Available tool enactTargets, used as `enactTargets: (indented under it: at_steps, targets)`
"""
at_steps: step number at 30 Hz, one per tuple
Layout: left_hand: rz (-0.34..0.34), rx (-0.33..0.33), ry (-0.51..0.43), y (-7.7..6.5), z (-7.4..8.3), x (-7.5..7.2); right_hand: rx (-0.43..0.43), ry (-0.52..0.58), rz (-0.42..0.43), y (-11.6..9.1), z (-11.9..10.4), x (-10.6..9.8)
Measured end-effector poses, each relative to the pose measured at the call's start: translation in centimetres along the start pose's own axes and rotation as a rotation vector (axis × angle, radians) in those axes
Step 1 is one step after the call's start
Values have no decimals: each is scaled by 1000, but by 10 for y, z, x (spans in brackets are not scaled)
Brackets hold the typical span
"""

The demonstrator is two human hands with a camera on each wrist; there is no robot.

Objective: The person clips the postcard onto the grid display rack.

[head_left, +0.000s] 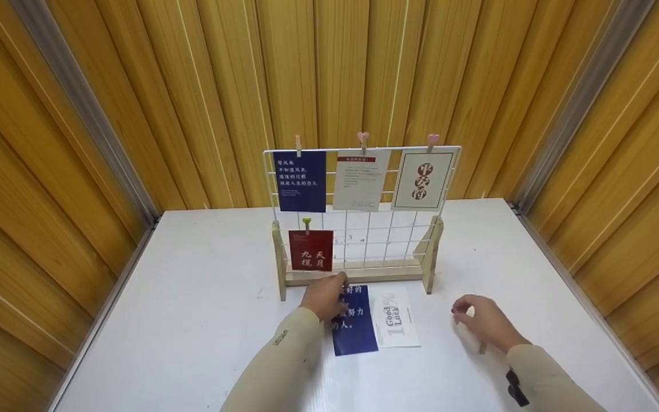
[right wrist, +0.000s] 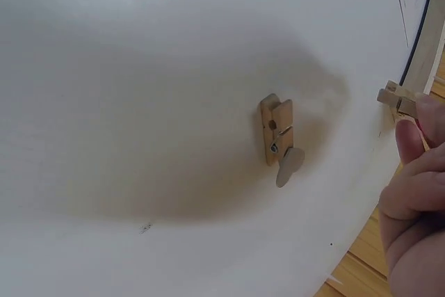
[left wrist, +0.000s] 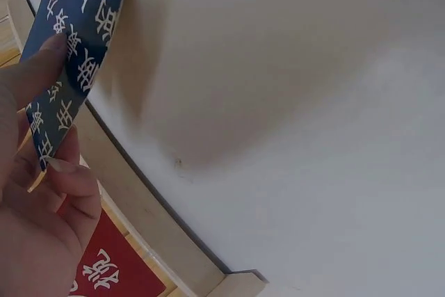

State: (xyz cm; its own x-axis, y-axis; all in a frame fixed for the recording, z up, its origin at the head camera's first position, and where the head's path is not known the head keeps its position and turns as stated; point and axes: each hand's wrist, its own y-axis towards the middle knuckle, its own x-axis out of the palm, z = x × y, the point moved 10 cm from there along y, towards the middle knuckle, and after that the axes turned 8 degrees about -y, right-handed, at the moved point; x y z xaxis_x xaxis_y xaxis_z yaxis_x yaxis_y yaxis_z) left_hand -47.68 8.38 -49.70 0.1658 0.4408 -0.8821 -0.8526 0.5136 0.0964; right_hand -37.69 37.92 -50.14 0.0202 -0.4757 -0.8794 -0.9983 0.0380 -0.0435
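Note:
My left hand [head_left: 322, 296] grips a dark blue card [head_left: 358, 335] with white lettering, just in front of the wire grid rack. In the left wrist view the card bends slightly between thumb and fingers. To its right, a white "Good Luck" card [head_left: 401, 320] lies on the table. My right hand [head_left: 485, 321], over the table's right side, pinches a small wooden clothespin [right wrist: 396, 99] between thumb and finger. A second wooden clothespin [right wrist: 278, 137] with a rounded end piece rests on the tabletop near that hand.
The white grid rack [head_left: 366, 229] stands on wooden feet. Along its top hang a blue card [head_left: 301, 197], a printed pale card [head_left: 357, 191] and a bordered card [head_left: 404, 194], each clipped. A red card [head_left: 312, 243] hangs lower left. Wood-patterned walls [head_left: 329, 68] surround the white table [head_left: 203, 320].

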Motion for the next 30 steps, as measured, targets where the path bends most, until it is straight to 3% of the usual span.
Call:
enactTargets:
  at_steps: [10, 17, 25, 30]
  targets:
    - [4, 78, 38, 2, 21, -18, 26, 42, 11, -1, -14, 3]
    - [-29, 102, -8, 3, 36, -36, -47, 4, 51, -3, -29, -1]
    - [-100, 109, -51, 6, 47, -51, -50, 5, 51, -7, -27, -2]
    - [-107, 142, -104, 8, 52, -61, -50, 18, 46, -11, -26, -1]
